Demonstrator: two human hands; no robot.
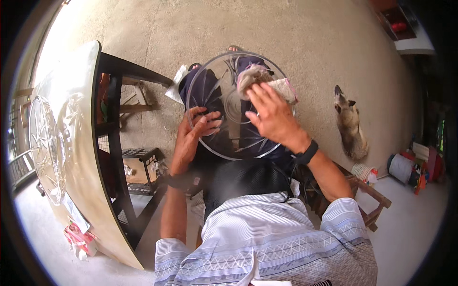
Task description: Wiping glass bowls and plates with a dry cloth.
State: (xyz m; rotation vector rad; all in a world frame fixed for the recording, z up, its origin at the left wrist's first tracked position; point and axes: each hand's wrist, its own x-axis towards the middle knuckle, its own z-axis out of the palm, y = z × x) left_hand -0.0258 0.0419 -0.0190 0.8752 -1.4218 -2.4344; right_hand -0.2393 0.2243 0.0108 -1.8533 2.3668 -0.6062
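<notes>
A large round plate of clear glass or plastic, with a leaf-like pattern and a ringed centre, is held above my lap. Through it my trousers and the floor show. My left hand grips the plate's near left rim, thumb on top and fingers seen through it from beneath. My right hand presses a whitish cloth with pink edging on the plate's right upper part. The fingers lie on the cloth, and part of it hangs over the right rim.
A table stands at the left, bearing another clear patterned plate and a pink-and-white packet. Below it is a black crate. A dog lies on the floor at the right, near a white basket. A wooden stool is beside me.
</notes>
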